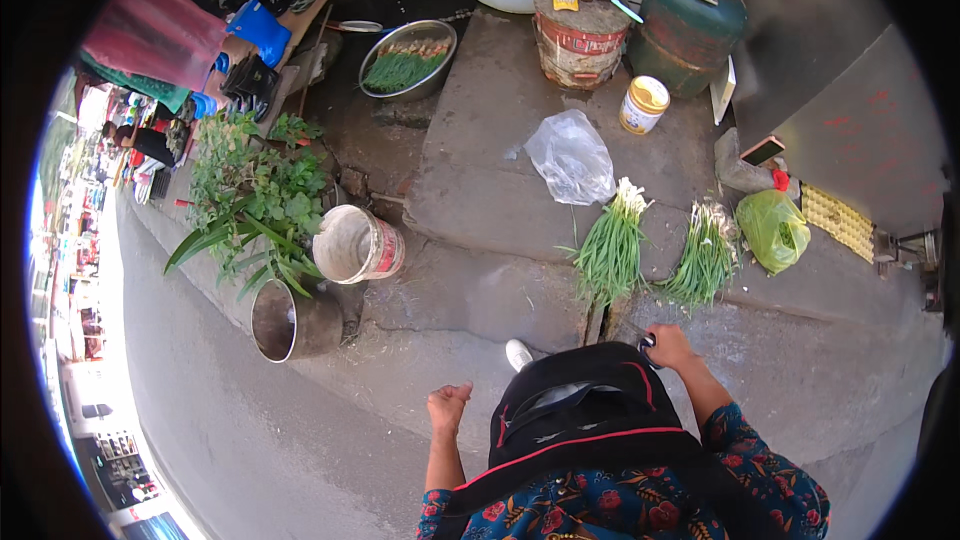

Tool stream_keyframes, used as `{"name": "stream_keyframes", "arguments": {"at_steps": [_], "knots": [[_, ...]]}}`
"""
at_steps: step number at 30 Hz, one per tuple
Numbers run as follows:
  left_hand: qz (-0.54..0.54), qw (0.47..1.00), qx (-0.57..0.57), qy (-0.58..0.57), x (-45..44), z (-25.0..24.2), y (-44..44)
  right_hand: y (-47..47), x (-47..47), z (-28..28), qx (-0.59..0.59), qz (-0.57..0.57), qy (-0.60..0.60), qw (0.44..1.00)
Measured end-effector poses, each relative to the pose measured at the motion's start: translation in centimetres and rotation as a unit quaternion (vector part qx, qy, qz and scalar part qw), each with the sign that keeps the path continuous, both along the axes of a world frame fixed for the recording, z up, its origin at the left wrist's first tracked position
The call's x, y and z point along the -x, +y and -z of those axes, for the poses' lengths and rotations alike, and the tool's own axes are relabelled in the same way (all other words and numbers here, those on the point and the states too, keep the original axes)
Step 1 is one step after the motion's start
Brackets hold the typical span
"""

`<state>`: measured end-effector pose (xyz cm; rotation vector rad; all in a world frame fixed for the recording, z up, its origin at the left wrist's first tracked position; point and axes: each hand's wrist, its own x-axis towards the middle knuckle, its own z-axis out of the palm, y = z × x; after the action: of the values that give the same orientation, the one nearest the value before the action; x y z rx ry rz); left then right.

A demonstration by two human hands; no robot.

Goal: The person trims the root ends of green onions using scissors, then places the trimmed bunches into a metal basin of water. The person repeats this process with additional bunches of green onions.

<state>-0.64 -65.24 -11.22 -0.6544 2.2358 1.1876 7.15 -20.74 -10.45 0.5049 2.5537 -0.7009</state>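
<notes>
My right hand grips a pair of scissors by the dark handles, with the thin blades pointing up and left. My left hand hangs apart from everything, its fingers curled and nothing visible in them. Beyond the right hand, two heaps of trimmed green stalks with pale ends lie on the concrete: a left heap of green stalks and a right heap. Beside the right heap sits a yellow-green plastic bag with greens inside. A clear plastic bag lies crumpled behind the left heap.
A dented metal pot and a worn plastic bucket stand left by leafy plants. Farther back are a basin of greens, a lidded bucket, a tin and a gas cylinder. A phone leans right.
</notes>
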Motion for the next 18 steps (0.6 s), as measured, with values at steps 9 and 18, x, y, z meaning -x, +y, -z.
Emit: {"name": "stream_keyframes", "arguments": {"at_steps": [9,18], "knots": [[0.237,0.941,-0.075,0.232,11.6,-4.8,6.0,-13.7,12.8,-14.0,0.323,0.131,0.140,0.927],[0.346,0.817,-0.166,0.430,19.4,-10.5,17.7,-15.9,20.9,-15.3,0.430,0.137,0.269,0.851]]}}
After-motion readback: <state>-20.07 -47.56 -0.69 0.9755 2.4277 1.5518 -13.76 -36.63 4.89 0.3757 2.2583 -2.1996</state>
